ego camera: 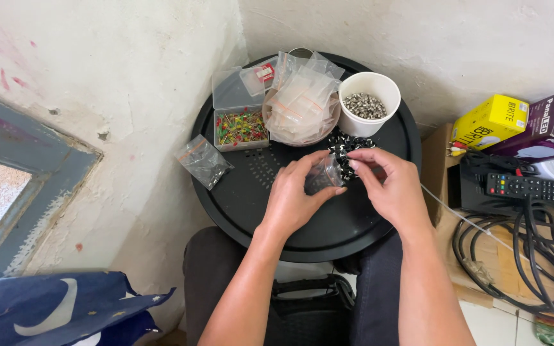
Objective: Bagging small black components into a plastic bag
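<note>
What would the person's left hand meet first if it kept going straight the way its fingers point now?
The left hand points up and right, and its fingertips already touch the small clear bag. Just past it lies the pile of small black parts, then probably the white cup, though depth is unclear.

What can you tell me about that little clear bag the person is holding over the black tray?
The small clear plastic bag looks thin, glossy and crinkled, the zip-top kind. It is held just above the round black tray, beside a pile of small black-and-white parts. The left hand pinches it from the left and below, and the right hand touches its upper right edge with the fingertips. Whether anything is inside it cannot be told.
</note>
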